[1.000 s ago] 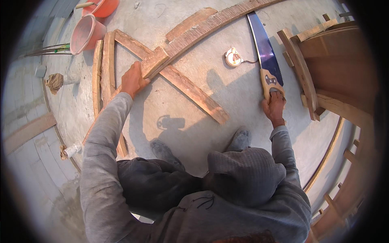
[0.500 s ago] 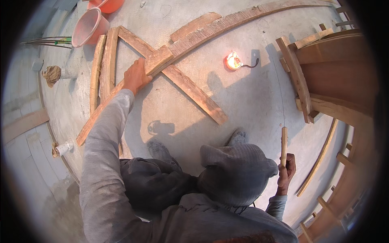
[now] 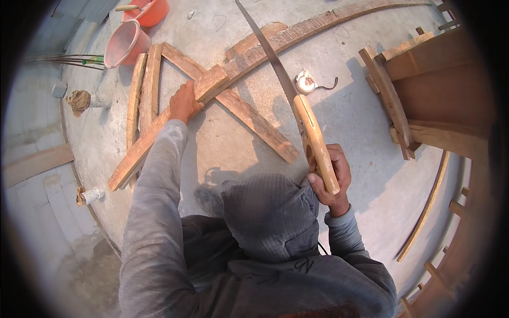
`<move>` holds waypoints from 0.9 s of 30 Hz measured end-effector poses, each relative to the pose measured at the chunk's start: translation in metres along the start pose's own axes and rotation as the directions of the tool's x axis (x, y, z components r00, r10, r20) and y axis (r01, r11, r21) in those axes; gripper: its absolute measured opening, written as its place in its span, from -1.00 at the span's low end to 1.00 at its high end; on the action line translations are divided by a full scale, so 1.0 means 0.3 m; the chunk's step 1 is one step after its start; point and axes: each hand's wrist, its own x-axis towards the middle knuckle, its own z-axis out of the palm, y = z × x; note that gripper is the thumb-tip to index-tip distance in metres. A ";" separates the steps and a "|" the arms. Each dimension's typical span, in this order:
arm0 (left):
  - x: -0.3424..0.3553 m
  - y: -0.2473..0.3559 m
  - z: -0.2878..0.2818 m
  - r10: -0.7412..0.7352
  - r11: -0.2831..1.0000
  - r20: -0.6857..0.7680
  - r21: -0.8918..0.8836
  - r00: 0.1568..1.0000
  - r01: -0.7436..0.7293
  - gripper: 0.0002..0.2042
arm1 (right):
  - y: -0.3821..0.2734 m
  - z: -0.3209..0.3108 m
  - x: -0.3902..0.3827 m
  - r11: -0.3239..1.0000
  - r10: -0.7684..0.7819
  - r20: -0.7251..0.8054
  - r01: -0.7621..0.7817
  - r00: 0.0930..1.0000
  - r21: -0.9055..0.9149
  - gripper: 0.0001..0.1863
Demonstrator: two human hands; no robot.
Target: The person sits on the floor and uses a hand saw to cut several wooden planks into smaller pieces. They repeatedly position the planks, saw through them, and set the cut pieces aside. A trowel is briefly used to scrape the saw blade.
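Note:
My right hand (image 3: 339, 172) is closed round the pale wooden handle of a hand saw (image 3: 313, 130). Its dark toothed blade points forward and slants across above a long plank (image 3: 313, 37). With my left hand (image 3: 184, 102) I grip the near end of a short wood block (image 3: 212, 82) that lies on the long plank; my fingertips are partly hidden. That plank runs from lower left to far right and rests across another plank (image 3: 257, 123), which slants underneath it. Between the saw and the wooden frame, a round tape measure (image 3: 306, 82) lies on the floor.
Two orange buckets (image 3: 127, 45) stand at the far left, near loose boards (image 3: 152, 87). Capped pipe stubs (image 3: 90, 196) rise along the left wall. A wooden frame (image 3: 389, 103) occupies the right side, with a thin strip (image 3: 426, 206) on the floor beside it.
My right hand has brought the saw in from the lower right, up and to the left, so its blade now shows above the planks. My left hand keeps its grip on the block.

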 end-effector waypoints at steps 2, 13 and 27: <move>-0.001 0.005 -0.004 -0.014 1.000 0.012 0.001 1.000 0.014 -0.37 | 0.032 0.039 0.024 0.998 0.044 -0.005 -0.045 0.999 -0.048 -0.65; -0.006 0.013 0.010 -0.014 0.999 -0.012 -0.032 1.000 0.013 -0.38 | 0.101 0.175 0.034 0.995 -0.007 0.059 0.013 0.998 -0.098 -0.66; -0.013 0.032 -0.010 0.008 1.000 -0.047 -0.025 0.999 -0.010 -0.42 | 0.081 0.158 0.025 0.986 0.127 0.074 -0.118 0.989 -0.122 -0.71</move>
